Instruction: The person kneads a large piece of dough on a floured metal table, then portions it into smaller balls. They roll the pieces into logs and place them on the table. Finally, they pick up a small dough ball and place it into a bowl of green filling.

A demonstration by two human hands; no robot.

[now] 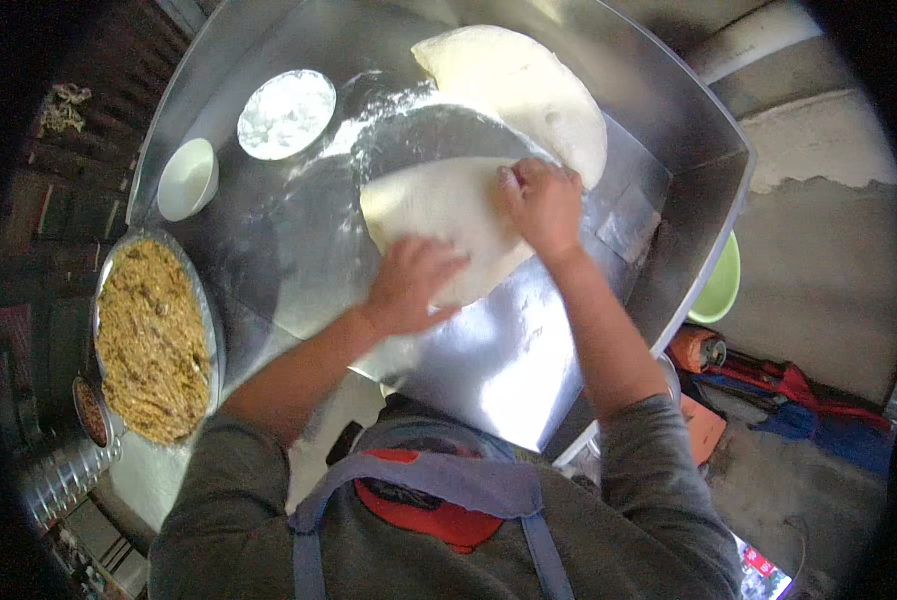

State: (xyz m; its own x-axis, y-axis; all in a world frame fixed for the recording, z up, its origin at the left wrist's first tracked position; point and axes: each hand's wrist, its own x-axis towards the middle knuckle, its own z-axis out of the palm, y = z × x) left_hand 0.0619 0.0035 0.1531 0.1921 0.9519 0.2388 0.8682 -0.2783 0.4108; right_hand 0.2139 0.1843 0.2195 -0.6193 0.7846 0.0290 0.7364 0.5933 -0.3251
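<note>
A flattened sheet of pale dough (433, 195) lies on the metal work surface (298, 270) in front of me. My left hand (418, 281) rests over the sheet's near left edge, fingers spread and somewhat blurred. At the sheet's right edge is my right hand (542, 199), its fingers curled and thumb drawn in; whether dough is pinched between them cannot be told. Beyond it, a second, half-round piece of dough (523, 82) reaches towards the back right. Loose white flour (396, 105) is scattered behind the nearer sheet.
A round dish of white flour (287, 112) and a pale bowl (188, 180) stand at the back left. At left is a large metal tray of yellowish filling (156, 337), with a small bowl of brown bits (91, 411) beside it. A raised metal rim (741, 180) bounds the surface.
</note>
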